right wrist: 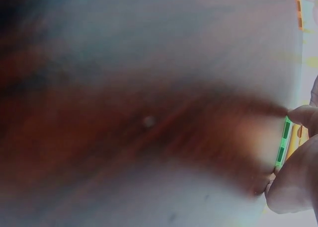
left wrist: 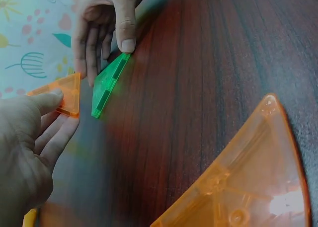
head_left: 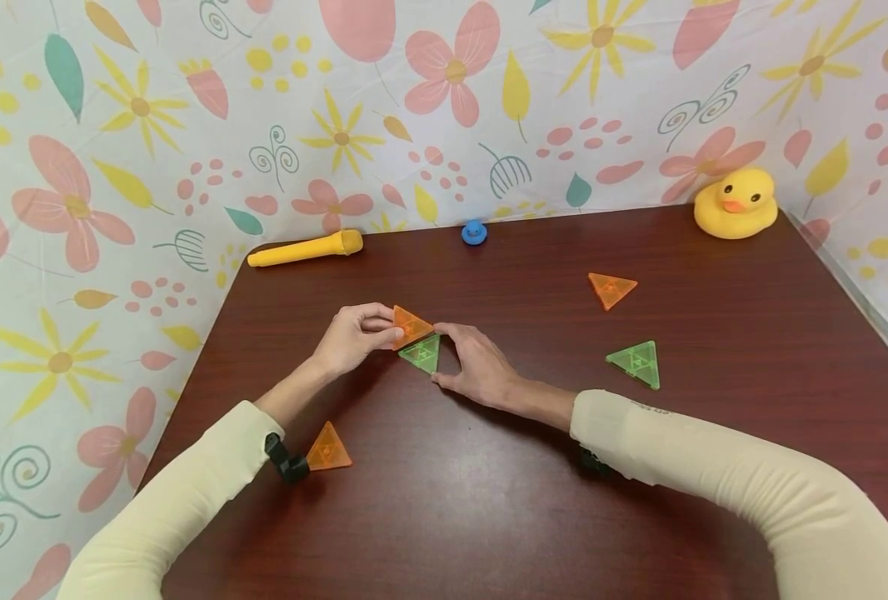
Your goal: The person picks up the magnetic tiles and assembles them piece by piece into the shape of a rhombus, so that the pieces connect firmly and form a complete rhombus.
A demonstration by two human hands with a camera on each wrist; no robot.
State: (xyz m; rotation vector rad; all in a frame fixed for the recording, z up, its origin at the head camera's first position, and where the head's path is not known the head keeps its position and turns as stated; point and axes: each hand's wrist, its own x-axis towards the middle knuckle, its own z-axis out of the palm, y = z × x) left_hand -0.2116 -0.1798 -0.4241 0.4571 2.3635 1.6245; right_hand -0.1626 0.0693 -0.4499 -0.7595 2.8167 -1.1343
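A translucent orange triangular tile (head_left: 411, 325) is pinched between the thumb and fingers of my left hand (head_left: 350, 340). My right hand (head_left: 483, 367) holds a translucent green triangular tile (head_left: 423, 354) by two corners, between thumb and fingertip. In the head view the two tiles appear edge to edge; from the left wrist, a gap shows between the orange tile (left wrist: 69, 94) and the green tile (left wrist: 110, 85). Only a thin edge of the green tile (right wrist: 283, 143) shows in the right wrist view. Another orange triangular tile (head_left: 329, 448) lies by my left wrist.
Toward the right of the brown table (head_left: 474, 500) lie an orange tile (head_left: 611, 289) and a green tile (head_left: 639, 363). Along the back edge are a yellow toy microphone (head_left: 305, 248), a small blue duck (head_left: 474, 232) and a large yellow duck (head_left: 736, 207), before a flowered cloth (head_left: 414, 125).
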